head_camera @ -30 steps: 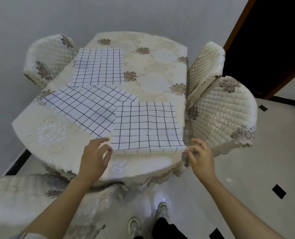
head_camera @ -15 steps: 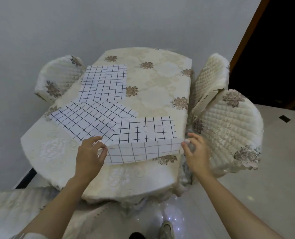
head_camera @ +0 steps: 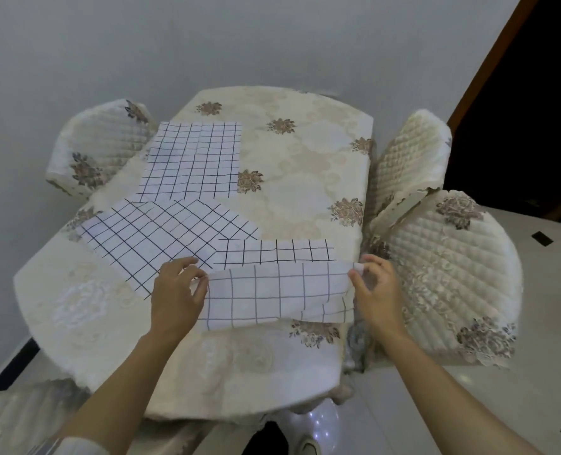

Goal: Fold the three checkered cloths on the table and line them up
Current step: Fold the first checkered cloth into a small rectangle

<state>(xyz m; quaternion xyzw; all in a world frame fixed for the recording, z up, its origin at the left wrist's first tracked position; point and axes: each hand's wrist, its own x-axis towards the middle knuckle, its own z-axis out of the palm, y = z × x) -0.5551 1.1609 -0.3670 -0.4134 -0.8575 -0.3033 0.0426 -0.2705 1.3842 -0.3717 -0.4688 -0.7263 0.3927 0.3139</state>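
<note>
Checkered cloth, lower centre of frame, looks thin, light and floppy, its near edge raised off the table. Left hand and right hand each pinch a near corner, seemingly the best hold for folding.

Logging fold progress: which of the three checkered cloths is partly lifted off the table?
The nearest white black-checked cloth, front right: the left hand and right hand pinch its near corners, with that edge raised. The middle cloth and far cloth lie flat.
</note>
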